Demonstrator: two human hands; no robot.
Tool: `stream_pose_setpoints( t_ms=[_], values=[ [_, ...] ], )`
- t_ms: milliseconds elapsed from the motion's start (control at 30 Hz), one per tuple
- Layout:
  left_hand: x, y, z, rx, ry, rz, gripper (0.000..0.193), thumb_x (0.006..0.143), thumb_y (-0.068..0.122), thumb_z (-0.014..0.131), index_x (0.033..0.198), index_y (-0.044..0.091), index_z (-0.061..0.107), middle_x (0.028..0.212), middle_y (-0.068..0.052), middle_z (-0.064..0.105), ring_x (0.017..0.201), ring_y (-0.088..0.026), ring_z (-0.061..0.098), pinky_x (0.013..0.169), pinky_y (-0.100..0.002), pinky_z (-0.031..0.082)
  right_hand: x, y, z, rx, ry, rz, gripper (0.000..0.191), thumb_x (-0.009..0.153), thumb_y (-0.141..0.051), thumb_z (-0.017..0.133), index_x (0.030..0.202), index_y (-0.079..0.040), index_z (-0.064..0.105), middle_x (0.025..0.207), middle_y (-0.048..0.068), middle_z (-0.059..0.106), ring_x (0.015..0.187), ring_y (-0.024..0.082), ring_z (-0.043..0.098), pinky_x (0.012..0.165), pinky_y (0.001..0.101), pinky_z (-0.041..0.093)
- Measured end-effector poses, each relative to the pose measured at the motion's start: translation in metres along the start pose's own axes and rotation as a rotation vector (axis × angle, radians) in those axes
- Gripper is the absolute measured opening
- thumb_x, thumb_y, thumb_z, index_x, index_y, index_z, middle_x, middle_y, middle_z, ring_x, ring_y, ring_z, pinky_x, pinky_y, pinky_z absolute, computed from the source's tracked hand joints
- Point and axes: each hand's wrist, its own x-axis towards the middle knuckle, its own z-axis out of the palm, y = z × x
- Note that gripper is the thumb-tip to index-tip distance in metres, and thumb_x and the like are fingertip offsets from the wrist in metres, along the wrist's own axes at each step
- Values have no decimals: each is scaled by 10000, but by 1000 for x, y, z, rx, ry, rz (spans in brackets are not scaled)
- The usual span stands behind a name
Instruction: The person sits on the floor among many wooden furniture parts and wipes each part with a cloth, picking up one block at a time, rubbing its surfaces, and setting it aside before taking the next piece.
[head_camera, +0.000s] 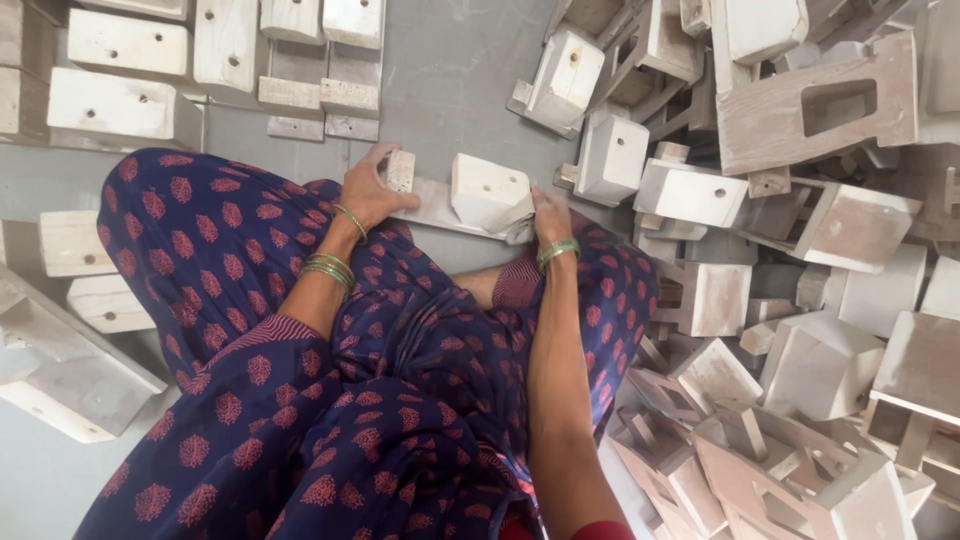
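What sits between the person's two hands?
A pale wooden block with a hole, resting on a flat wooden strip, seen from the head camera.

Your left hand grips a small pale wooden block, standing upright at the left end of a flat wooden strip that lies on the grey floor just past your knees. Your right hand presses against a larger whitewashed wooden block, tilted, resting on the same strip near its right end.
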Motion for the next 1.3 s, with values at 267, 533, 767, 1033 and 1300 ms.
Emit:
stream_pose_setpoints(
  t_ms=[267,533,767,1033,1300],
  values=[
    [24,29,-7,-164,64,-273,970,559,347,921,1379,-18,553,1191,-192,723,1036,-247,735,899,-315,586,-10,-33,-43,-10,45,-130,308,911,-230,660,1039,34,755,878,117,745,774,170,657,741,359,528],
    [33,85,-23,-216,7,-323,1056,556,432,940,1398,-35,508,1204,-220,701,1035,-253,733,860,-329,609,-43,-88,53,-860,195,-601,196,899,-237,681,936,-54,741,1019,161,733,887,355,713,766,479,577],
    [35,85,-27,-209,-2,-337,1102,524,525,939,1368,-50,526,1184,-223,713,1012,-253,739,852,-329,605,-48,-118,35,-535,22,-842,304,755,-73,685,1053,-31,728,1058,164,741,966,346,723,927,438,574],
    [23,86,-20,-54,-116,-427,1005,691,769,720,1165,-114,644,975,-242,718,875,-287,724,785,-403,591,-20,-98,-12,-571,321,-686,355,843,-188,784,1140,-1,728,1107,218,730,989,361,728,932,426,573],
    [18,99,-30,-427,-238,-424,767,859,635,678,1108,-90,641,905,-190,689,700,-233,687,488,-315,581,-96,-137,52,-572,-52,-758,420,822,-132,762,1241,-103,741,1081,161,703,875,334,732,783,430,604]
  ],
)
